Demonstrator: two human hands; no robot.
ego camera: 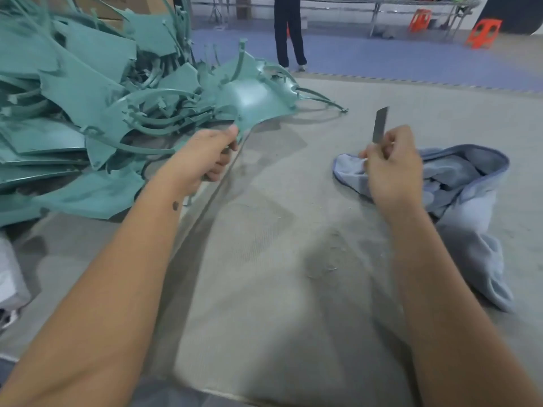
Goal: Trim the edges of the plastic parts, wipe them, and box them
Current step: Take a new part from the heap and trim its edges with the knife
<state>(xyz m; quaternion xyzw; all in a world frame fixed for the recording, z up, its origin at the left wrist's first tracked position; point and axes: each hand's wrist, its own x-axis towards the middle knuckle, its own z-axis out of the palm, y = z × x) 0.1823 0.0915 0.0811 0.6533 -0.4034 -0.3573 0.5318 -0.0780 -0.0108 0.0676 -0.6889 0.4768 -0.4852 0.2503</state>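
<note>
A big heap of teal plastic parts (73, 113) with thin runner strips covers the left of the grey mat (264, 274). My left hand (205, 157) grips the near edge of one curved teal part (255, 98) at the heap's right side. My right hand (390, 168) pinches a thin grey blade (380, 123), which points upward, apart from the part. A crumpled light blue cloth (470, 195) lies on the mat just right of and under my right hand.
A person in dark trousers (289, 30) stands on the blue floor beyond the mat. Orange stools (483, 32) and metal table legs are at the far right. Cardboard boxes (117, 7) sit behind the heap. Something white lies at the left edge (8, 274).
</note>
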